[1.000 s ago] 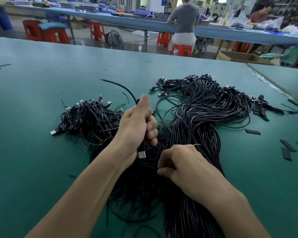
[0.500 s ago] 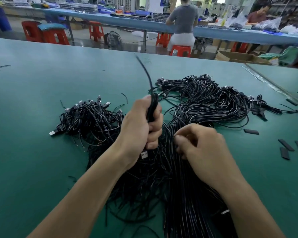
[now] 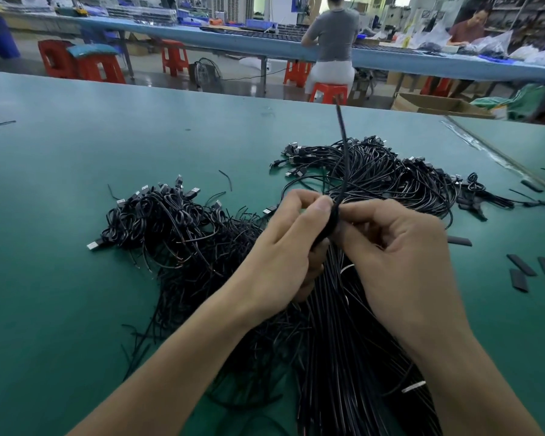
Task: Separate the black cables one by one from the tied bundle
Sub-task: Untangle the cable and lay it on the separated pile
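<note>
Across green table — black cables, stools beyond.

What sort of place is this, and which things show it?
Probably a cable-assembly workshop: piles of black USB cables on a green worktable, a long blue bench with seated workers, red plastic stools.

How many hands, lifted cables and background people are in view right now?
Hands: 2, left hand and right hand, both pinching the cable.
Cables held up: 1, the lifted cable.
Background people: 2, seated person and person further right.
Total: 5
</note>
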